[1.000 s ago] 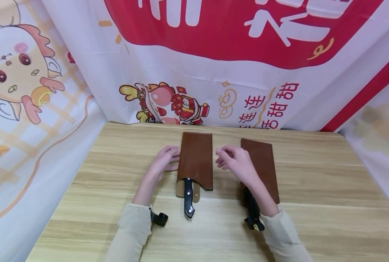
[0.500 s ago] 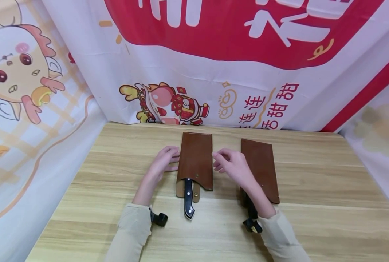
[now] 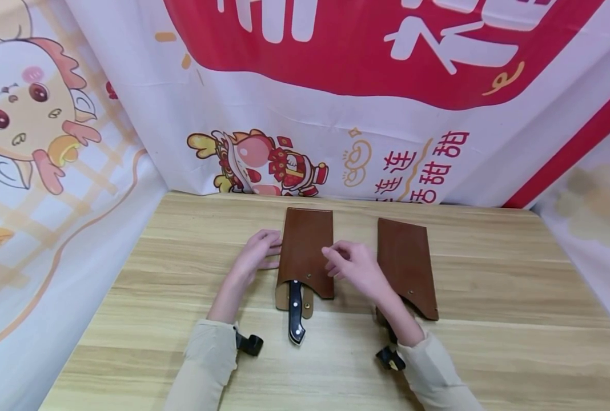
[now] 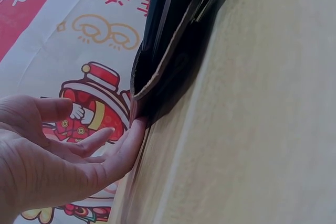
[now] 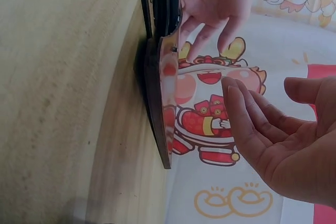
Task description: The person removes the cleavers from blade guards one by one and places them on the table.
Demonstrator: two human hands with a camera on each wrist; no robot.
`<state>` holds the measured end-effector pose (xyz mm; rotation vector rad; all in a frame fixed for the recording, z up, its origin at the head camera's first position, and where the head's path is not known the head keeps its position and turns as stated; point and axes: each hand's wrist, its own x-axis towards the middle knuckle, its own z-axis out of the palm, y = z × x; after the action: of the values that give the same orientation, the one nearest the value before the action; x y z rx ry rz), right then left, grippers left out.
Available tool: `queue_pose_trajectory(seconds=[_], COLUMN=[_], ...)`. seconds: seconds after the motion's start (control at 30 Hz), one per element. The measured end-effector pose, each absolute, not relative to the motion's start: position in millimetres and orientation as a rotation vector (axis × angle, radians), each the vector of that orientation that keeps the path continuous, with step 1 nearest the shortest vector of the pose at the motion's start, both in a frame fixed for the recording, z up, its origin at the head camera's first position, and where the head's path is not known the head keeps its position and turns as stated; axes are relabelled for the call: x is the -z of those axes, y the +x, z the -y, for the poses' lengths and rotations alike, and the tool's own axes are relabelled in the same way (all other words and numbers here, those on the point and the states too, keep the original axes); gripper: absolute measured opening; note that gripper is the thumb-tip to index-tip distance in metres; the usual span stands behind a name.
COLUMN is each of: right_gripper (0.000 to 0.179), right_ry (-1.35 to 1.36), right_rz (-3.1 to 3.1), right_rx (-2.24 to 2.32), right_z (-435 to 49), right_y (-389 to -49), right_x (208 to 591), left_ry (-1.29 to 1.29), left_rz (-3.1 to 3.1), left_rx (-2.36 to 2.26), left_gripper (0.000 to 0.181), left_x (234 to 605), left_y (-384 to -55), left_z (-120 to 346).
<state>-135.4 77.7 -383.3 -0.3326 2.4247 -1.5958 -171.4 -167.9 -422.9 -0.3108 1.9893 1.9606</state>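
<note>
A brown leather knife sheath [image 3: 307,245] lies on the wooden table, the black riveted handle of a knife [image 3: 296,314] sticking out of its near end. My left hand [image 3: 256,251] rests at the sheath's left edge with fingers loosely extended; in the left wrist view its fingertips [image 4: 137,129] meet the side of the sheath. Over the sheath's right edge hovers my right hand [image 3: 353,265], fingers loosely bent and holding nothing. The right wrist view shows a gap between those fingers [image 5: 247,114] and the sheath.
A second brown sheath [image 3: 405,257] lies to the right, its near end partly hidden by my right forearm. Black wrist cameras [image 3: 249,344] sit on both wrists. A printed cloth [image 3: 305,103] hangs at the table's back edge.
My right hand has moved left from between the two sheaths to over the right edge of the left one. My left hand and both sheaths have stayed put.
</note>
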Motion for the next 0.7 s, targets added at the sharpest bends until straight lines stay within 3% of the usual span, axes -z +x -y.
queue_pose_trajectory(seconds=[0.7], right_gripper=[0.032], right_ry=[-0.3], right_rz=[-2.436], right_rx=[1.486], right_z=[-66], right_y=[-128], right_x=[389], left_ry=[-0.314], left_rz=[-1.995], left_rx=[-1.969], left_gripper=[0.05], left_x=[426], left_y=[-172], left_z=[166])
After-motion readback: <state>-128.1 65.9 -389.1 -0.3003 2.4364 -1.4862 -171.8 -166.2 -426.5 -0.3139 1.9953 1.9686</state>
